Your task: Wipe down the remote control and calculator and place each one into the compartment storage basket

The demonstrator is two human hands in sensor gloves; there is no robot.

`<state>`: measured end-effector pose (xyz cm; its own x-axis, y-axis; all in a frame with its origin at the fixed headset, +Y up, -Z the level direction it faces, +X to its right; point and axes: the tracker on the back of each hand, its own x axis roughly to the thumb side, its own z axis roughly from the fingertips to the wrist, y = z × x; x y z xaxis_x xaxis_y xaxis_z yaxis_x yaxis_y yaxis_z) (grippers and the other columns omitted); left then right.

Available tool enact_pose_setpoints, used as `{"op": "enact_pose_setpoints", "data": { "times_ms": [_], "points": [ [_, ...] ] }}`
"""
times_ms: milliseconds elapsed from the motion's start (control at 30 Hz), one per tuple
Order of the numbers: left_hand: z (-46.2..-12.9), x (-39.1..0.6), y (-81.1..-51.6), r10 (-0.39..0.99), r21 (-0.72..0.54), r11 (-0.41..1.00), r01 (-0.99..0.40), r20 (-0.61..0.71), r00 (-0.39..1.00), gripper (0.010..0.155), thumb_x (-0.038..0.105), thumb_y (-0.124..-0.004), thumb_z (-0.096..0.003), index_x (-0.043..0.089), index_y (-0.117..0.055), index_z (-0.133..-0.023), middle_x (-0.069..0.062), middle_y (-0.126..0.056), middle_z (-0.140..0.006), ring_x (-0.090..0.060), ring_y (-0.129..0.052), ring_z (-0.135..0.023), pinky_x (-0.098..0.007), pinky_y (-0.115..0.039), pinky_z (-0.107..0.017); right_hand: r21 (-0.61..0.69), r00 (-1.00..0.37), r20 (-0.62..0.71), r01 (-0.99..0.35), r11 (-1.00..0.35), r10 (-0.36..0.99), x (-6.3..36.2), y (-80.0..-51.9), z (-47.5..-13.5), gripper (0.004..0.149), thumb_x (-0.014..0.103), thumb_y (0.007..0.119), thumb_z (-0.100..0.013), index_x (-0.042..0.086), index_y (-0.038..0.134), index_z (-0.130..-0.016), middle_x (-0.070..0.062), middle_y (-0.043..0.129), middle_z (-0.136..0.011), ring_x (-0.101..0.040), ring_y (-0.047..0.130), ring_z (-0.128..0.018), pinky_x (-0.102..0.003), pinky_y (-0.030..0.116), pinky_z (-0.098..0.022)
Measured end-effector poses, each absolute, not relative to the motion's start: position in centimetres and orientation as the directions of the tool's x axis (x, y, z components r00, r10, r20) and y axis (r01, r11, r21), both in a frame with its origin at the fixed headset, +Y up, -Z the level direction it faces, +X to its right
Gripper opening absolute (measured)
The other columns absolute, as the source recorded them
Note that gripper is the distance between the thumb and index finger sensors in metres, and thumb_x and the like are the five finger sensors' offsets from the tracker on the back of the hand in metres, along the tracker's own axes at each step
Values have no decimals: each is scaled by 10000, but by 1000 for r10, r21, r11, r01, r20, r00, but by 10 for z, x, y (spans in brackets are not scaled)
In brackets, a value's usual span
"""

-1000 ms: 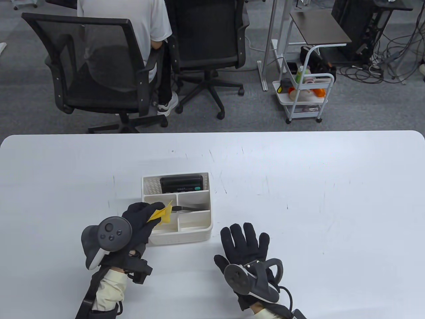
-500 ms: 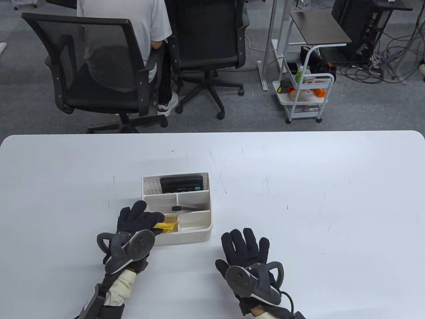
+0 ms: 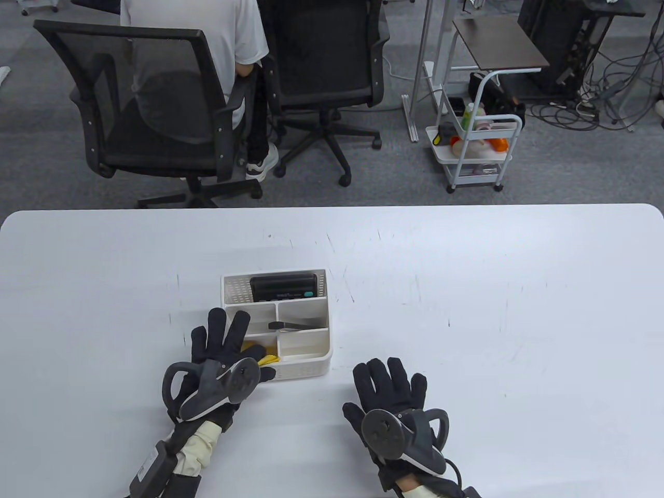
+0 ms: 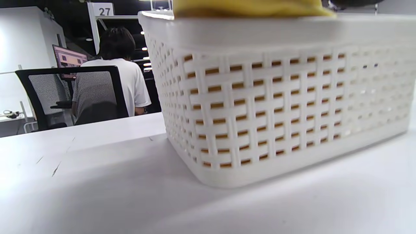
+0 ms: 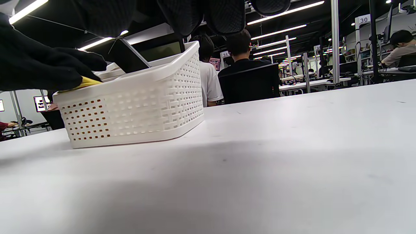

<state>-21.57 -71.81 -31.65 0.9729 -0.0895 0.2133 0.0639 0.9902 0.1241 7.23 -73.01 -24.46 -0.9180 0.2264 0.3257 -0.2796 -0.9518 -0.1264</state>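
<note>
The white compartment basket (image 3: 303,369) stands on the table's near middle. A black calculator (image 3: 284,287) stands in its long back compartment, and a slim dark remote control (image 3: 296,326) lies in the middle right one. A yellow cloth (image 3: 263,358) lies in the front left compartment. My left hand (image 3: 225,342) rests over that corner with fingers spread and straight, thumb on the front rim. My right hand (image 3: 390,384) lies flat on the table, right of the basket, holding nothing. The right wrist view shows the basket (image 5: 136,107), the cloth (image 5: 85,83) and the left hand (image 5: 42,71) on it.
The white table (image 3: 493,311) is bare to the right and behind the basket. Beyond its far edge are black office chairs (image 3: 150,104), a seated person (image 3: 207,31) and a small white cart (image 3: 480,150). The left wrist view is filled by the basket wall (image 4: 276,104).
My left hand lowered the yellow cloth into the front left compartment and let go, its fingers now spread. My right hand slid slightly right and toward the near edge.
</note>
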Motion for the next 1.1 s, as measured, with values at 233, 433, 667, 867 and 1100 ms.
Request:
{"op": "enact_pose_setpoints", "data": {
  "times_ms": [233, 433, 667, 867, 1100],
  "points": [
    [-301, -220, -684, -103, 323, 946, 40, 180, 978, 642, 665, -606, -463, 425, -605, -1059, -14, -443, -1228, -447, -285, -1127, -676, -430, -757, -153, -918, 317, -296, -943, 237, 74, -727, -244, 692, 452, 672, -576, 66, 537, -1135, -264, 502, -1161, -569, 357, -1030, -808, 297, -604],
    [-277, -210, -673, -109, 352, 935, 39, 181, 977, 713, 672, -591, -476, 415, -420, -1119, -44, -390, -1242, -473, -293, -1127, -702, -448, -743, -226, -920, 323, -301, -927, 220, 79, -721, -240, 695, 456, 671, -575, 67, 535, -1135, -265, 501, -1162, -569, 357, -1029, -808, 298, -604],
    [-253, -195, -703, -95, 228, 972, 46, 209, 973, 790, 711, -538, -482, 395, -214, -1130, -63, -230, -1251, -541, -178, -1096, -736, -426, -733, -222, -918, 332, -300, -928, 218, 78, -726, -240, 698, 457, 668, -576, 66, 526, -1137, -268, 488, -1163, -570, 347, -1029, -807, 295, -605],
    [-249, -188, -719, -60, 180, 984, 16, 244, 968, 783, 696, -547, -485, 389, -223, -1128, -63, -200, -1242, -527, -180, -1103, -734, -417, -733, -217, -922, 334, -278, -936, 197, 73, -729, -239, 699, 459, 663, -577, 70, 517, -1140, -265, 478, -1167, -570, 341, -1030, -807, 294, -604],
    [-253, -191, -729, -68, 150, 988, 31, 245, 967, 778, 694, -546, -486, 392, -224, -1126, -59, -203, -1241, -520, -190, -1108, -732, -416, -735, -201, -924, 329, -272, -941, 197, 72, -731, -239, 700, 461, 661, -577, 71, 517, -1140, -266, 476, -1166, -569, 341, -1030, -806, 294, -605]
  ]
}}
